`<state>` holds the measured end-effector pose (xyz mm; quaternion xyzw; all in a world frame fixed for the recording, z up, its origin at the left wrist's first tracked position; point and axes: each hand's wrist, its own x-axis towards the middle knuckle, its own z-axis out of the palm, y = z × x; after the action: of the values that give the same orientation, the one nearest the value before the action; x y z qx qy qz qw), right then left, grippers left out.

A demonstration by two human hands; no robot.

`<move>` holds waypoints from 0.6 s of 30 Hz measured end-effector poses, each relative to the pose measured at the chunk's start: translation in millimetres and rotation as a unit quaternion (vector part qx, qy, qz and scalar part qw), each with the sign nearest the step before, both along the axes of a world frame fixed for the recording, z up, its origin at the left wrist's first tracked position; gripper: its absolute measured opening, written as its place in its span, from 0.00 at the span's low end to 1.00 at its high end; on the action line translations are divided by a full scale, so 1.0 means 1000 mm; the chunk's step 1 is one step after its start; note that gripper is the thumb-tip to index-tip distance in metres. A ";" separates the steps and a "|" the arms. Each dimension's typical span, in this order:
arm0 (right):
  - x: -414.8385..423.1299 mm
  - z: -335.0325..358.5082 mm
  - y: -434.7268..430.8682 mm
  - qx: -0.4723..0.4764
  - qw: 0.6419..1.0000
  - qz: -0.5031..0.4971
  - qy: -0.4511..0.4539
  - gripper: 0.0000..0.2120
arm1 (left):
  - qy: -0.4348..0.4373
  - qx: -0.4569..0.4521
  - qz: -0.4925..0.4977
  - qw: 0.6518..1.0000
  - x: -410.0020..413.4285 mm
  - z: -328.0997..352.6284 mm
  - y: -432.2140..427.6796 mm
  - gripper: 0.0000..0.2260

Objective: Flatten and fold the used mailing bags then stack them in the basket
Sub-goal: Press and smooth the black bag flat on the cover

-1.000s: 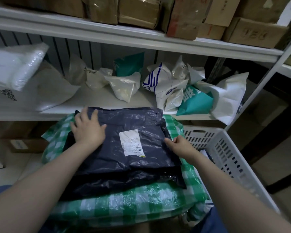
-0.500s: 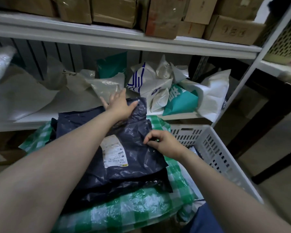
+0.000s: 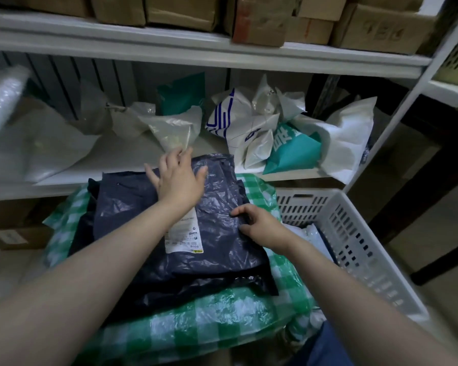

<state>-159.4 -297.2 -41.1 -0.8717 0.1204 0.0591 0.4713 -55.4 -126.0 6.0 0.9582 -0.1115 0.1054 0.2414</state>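
Observation:
A dark navy mailing bag [image 3: 217,233] with a white label [image 3: 184,235] lies flat on top of other dark bags and a green-and-white checked bag [image 3: 196,331], all stacked in the white slotted basket [image 3: 354,249]. My left hand [image 3: 179,179] lies with spread, straight fingers on the navy bag's far edge, fingertips at the shelf lip. My right hand [image 3: 259,224] rests on the bag's right side with fingers curled onto the plastic. Crumpled white, clear and teal mailing bags [image 3: 251,128] sit on the shelf behind.
A white metal shelf [image 3: 117,165] holds the loose bags; a large white bag [image 3: 349,143] leans at its right end. Cardboard boxes [image 3: 262,19] fill the shelf above. The shelf post [image 3: 407,101] stands at the right, with dark floor beyond.
My left hand has slid from the navy bag's left part across to its far edge. My right hand has shifted slightly inward on the bag's right side. The view has drifted right.

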 end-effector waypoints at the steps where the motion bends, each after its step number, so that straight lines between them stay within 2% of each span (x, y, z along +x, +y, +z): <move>1: 0.002 -0.001 0.001 -0.004 1.000 -0.015 0.010 0.14 | 0.021 0.018 0.011 1.000 -0.006 -0.008 0.007 0.26; 5: 0.010 -0.007 0.013 -0.097 0.993 -0.057 0.030 0.16 | 0.111 0.046 0.104 0.987 -0.026 -0.034 0.044 0.29; 9: 0.008 -0.009 0.023 -0.156 0.983 -0.080 0.045 0.17 | 0.151 0.069 0.199 0.966 -0.040 -0.050 0.082 0.27; 13: 0.001 -0.009 0.032 -0.149 0.981 -0.121 0.024 0.18 | 0.205 0.002 0.244 0.948 -0.051 -0.056 0.118 0.25; 15: -0.001 -0.009 0.034 -0.143 0.981 -0.130 0.013 0.18 | 0.198 -0.031 0.232 0.952 -0.056 -0.054 0.127 0.24; 18: -0.003 -0.006 0.033 -0.154 0.977 -0.150 -0.016 0.17 | 0.112 -0.015 0.225 0.968 -0.062 -0.043 0.135 0.20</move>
<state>-162.8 -263.9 -47.0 -0.9067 0.2493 -0.0455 0.3372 -117.0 8.8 -36.7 0.9606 0.1361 0.0510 0.2367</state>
